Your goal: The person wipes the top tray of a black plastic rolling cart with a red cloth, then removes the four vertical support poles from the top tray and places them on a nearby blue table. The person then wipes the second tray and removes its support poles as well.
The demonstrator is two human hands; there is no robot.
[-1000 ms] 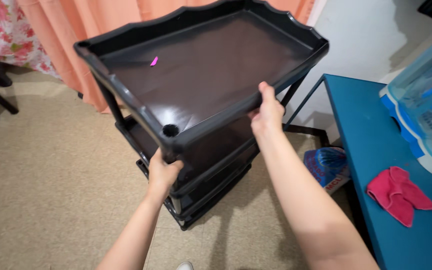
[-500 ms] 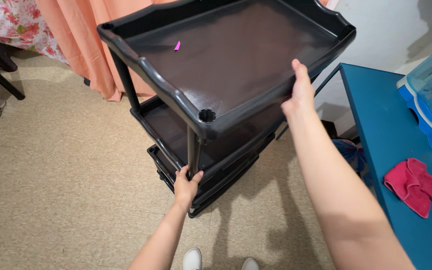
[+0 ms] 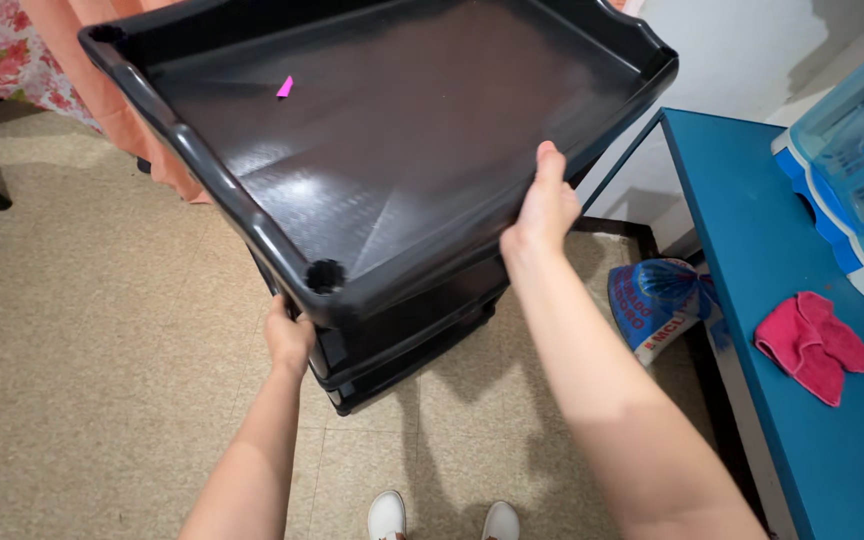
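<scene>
Centre frame: black shelf rack [image 3: 382,150], top tray tilted, filling the upper middle. Right hand [image 3: 542,212] closed on the tray's right rim; left hand [image 3: 289,338] closed under its near corner. Lower right: blue surface [image 3: 802,420] with pink cloth [image 3: 817,345].

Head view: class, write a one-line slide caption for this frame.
Left hand and right hand grip a black tiered plastic rack over a beige floor.
</scene>
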